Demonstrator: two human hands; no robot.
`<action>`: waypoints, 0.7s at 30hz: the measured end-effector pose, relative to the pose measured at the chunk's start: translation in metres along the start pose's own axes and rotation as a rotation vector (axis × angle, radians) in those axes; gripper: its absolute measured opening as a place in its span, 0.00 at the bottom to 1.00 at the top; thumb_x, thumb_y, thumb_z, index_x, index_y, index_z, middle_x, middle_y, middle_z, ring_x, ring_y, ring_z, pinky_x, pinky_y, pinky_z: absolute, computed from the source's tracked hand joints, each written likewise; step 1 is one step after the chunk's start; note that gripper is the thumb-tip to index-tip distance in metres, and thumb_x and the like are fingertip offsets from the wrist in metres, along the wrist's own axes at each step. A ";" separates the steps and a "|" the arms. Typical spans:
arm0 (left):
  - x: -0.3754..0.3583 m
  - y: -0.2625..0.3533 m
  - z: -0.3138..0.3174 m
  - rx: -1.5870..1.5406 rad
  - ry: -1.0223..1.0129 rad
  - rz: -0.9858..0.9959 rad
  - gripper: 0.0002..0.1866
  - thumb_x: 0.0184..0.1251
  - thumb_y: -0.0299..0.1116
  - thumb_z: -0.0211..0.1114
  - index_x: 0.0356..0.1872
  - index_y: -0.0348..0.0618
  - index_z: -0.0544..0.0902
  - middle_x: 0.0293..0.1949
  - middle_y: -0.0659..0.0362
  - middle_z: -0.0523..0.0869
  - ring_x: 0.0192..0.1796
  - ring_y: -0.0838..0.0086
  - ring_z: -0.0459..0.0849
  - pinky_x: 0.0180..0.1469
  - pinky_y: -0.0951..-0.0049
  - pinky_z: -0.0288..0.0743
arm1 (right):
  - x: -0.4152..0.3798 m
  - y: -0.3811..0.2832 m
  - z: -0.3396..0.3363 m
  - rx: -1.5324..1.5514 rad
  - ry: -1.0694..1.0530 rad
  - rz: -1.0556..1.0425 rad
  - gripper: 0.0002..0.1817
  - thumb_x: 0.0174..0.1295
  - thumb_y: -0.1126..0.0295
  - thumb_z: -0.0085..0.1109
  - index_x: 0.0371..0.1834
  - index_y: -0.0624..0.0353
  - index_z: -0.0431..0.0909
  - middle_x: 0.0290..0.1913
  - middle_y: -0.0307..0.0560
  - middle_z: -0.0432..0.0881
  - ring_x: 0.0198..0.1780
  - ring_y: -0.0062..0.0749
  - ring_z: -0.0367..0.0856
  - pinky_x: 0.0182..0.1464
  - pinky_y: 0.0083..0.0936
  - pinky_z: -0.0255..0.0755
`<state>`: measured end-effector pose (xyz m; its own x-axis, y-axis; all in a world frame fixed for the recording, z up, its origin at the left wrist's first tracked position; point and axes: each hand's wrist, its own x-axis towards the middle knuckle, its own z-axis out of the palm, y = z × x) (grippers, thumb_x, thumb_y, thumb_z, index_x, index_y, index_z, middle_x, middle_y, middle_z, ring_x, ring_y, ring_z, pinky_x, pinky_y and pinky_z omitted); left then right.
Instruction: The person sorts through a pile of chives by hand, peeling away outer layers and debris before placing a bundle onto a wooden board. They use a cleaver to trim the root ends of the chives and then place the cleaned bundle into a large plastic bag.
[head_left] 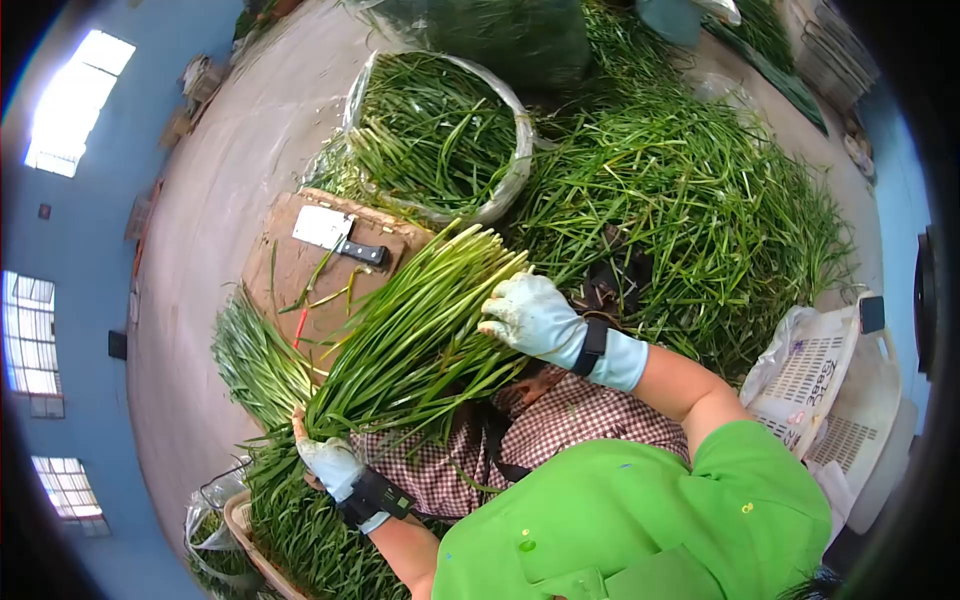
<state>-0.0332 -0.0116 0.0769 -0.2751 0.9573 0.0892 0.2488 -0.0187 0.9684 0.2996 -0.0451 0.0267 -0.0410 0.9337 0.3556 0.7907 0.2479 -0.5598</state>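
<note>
A large bunch of garlic chives (415, 320) lies across my lap and the edge of a brown board, pale stem ends toward the upper right. My left hand (332, 466), in a light glove with one bare fingertip showing, grips the leafy end; its other fingers are partly hidden. Beside the stem ends is my right hand (535, 315), also gloved, its fingers curled closed. What they pinch, if anything, cannot be made out. A cleaver (325, 228) with a black handle rests on the board (285, 260). Another bunch of chives (258, 360) lies at the board's left edge.
Behind the board stands a plastic-lined round container (525, 135) full of chives. A wide heap of loose chives (690, 215) covers the floor at right. White plastic crates (815, 385) stand beyond my right arm. More greens (310, 530) fill a basket (240, 525) at lower left.
</note>
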 end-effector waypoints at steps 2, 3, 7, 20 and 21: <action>-0.001 -0.004 0.002 -0.008 0.021 0.011 0.36 0.41 0.09 0.38 0.61 0.35 0.61 0.59 0.51 0.68 0.56 0.67 0.71 0.57 0.71 0.68 | 0.008 -0.010 0.007 -0.068 -0.140 0.065 0.18 0.51 0.53 0.56 0.30 0.58 0.78 0.29 0.49 0.77 0.34 0.45 0.75 0.36 0.37 0.69; -0.002 -0.003 0.005 0.010 0.058 -0.002 0.38 0.39 0.08 0.38 0.61 0.35 0.61 0.59 0.51 0.68 0.54 0.67 0.72 0.55 0.72 0.69 | 0.012 -0.014 0.012 -0.001 -0.203 0.137 0.21 0.52 0.51 0.55 0.34 0.60 0.77 0.30 0.52 0.78 0.35 0.46 0.77 0.37 0.38 0.70; -0.009 0.009 0.012 0.006 0.084 0.029 0.40 0.35 0.05 0.38 0.60 0.36 0.62 0.57 0.51 0.69 0.50 0.68 0.75 0.51 0.75 0.72 | 0.014 -0.023 0.036 0.338 -0.172 0.146 0.27 0.54 0.49 0.55 0.45 0.63 0.74 0.32 0.52 0.81 0.32 0.41 0.80 0.34 0.33 0.73; -0.002 -0.018 -0.002 -0.112 0.065 0.001 0.33 0.43 0.07 0.41 0.57 0.35 0.64 0.55 0.51 0.71 0.53 0.67 0.73 0.56 0.72 0.69 | 0.002 -0.020 -0.092 1.432 -0.420 0.635 0.11 0.60 0.67 0.54 0.36 0.63 0.79 0.19 0.40 0.77 0.13 0.14 0.70 0.15 0.07 0.62; -0.003 -0.018 -0.002 -0.114 0.065 -0.003 0.33 0.43 0.07 0.41 0.57 0.35 0.64 0.55 0.51 0.71 0.53 0.67 0.73 0.56 0.72 0.69 | -0.004 -0.011 -0.107 1.465 -0.364 0.653 0.10 0.60 0.67 0.55 0.35 0.64 0.79 0.20 0.42 0.78 0.14 0.14 0.71 0.15 0.07 0.64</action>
<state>-0.0385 -0.0147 0.0595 -0.3359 0.9368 0.0977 0.1413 -0.0524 0.9886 0.3568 -0.0789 0.1113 -0.2529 0.9273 -0.2761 -0.4772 -0.3678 -0.7982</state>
